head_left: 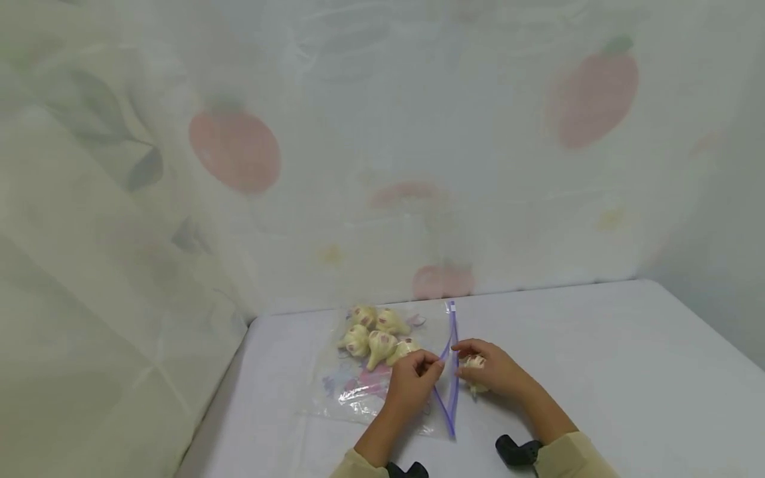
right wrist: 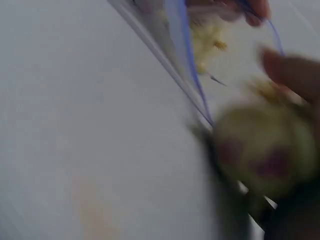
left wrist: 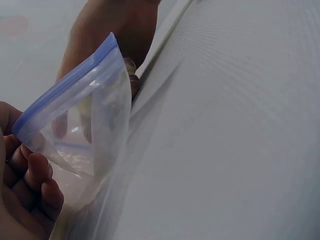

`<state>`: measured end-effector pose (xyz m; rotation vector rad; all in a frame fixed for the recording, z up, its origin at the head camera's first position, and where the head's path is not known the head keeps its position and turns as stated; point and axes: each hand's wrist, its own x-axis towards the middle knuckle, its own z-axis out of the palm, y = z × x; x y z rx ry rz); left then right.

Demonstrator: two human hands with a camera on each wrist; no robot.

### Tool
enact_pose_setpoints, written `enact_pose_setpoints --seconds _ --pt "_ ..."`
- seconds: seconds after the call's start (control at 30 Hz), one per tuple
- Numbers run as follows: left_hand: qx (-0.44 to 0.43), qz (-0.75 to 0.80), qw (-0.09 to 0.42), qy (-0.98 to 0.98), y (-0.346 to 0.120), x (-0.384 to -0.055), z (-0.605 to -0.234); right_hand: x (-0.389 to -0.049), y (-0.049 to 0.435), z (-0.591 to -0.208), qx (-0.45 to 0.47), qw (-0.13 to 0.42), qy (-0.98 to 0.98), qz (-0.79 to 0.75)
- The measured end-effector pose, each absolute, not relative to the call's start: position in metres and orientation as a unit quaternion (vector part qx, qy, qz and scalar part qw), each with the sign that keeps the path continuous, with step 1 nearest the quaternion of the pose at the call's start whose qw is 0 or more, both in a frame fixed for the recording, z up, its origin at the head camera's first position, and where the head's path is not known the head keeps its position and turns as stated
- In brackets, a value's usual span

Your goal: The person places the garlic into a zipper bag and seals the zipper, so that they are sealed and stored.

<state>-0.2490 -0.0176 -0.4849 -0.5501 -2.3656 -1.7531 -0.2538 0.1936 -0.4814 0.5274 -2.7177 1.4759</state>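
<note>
A clear zip bag [head_left: 352, 401] with a purple zip strip lies flat, its mouth on the right and spread apart. Several pale garlic bulbs [head_left: 381, 346] with purple patches show inside it. My left hand [head_left: 414, 382] pinches the near lip of the bag mouth; the left wrist view shows its fingers [left wrist: 37, 172] curled by the blue-purple edge. Just right of the mouth, my right hand [head_left: 496, 368] holds one garlic bulb [head_left: 477, 362] between thumb and fingers. That bulb looks large and blurred in the right wrist view, close to the bag's open edge [right wrist: 187, 45].
A white table [head_left: 597, 372] bears the bag. Behind it hangs a pale curtain [head_left: 508, 166] printed with red fruit, and another drape [head_left: 119, 265] hangs at the left. Dark wrist devices [head_left: 516, 451] sit by both sleeves.
</note>
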Motion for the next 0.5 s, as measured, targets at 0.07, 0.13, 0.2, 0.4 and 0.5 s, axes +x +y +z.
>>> enact_pose_setpoints --seconds 0.07,0.13,0.2,0.4,0.5 --pt "-0.182 -0.586 0.068 -0.787 -0.017 -0.248 -0.484 -0.250 0.200 -0.479 0.222 -0.059 -0.863 0.450" --pt "-0.178 -0.583 0.066 -0.790 -0.018 -0.248 -0.483 -0.247 0.205 -0.476 0.250 -0.110 -0.858 0.435" --pt "-0.177 -0.582 0.063 -0.791 -0.018 -0.247 -0.483 -0.243 0.208 -0.474 0.262 -0.133 -0.857 0.423" --pt "-0.179 -0.584 0.063 -0.790 -0.018 -0.247 -0.483 -0.245 0.204 -0.480 0.245 -0.060 -0.876 0.411" --pt "-0.176 -0.587 0.058 -0.788 -0.018 -0.247 -0.482 -0.249 0.204 -0.486 0.202 0.000 -0.894 0.399"
